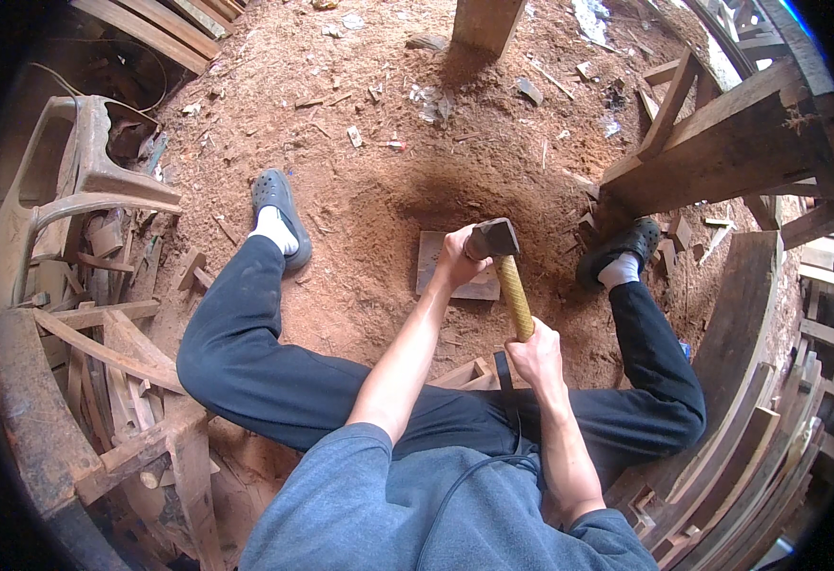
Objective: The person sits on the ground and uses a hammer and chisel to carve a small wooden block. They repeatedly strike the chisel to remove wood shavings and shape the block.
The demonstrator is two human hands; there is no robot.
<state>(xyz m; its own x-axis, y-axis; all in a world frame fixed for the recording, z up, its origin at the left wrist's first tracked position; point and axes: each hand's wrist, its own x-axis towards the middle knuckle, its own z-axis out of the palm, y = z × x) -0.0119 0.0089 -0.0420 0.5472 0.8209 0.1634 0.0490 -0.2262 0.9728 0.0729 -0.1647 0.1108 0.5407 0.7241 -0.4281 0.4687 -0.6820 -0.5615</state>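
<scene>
A hammer with a dark, blocky metal head [492, 239] and a yellow wrapped handle [514, 297] is in front of me. My right hand [537, 353] is closed around the lower end of that handle. My left hand [456, 259] is closed right beside the hammer head, which covers part of its fingers. What those fingers hold, if anything, is hidden. Below them a flat, square wooden block [430, 255] lies on the sawdust between my feet, partly covered by my left hand and the hammer.
Sawdust and wood scraps cover the ground [360, 190]. A worn plastic chair [103, 190] and wooden frames [46, 400] stand at the left. A heavy beam [712, 143] rises at the right, with stacked planks [741, 333] nearer me. A wooden post [486, 24] stands ahead.
</scene>
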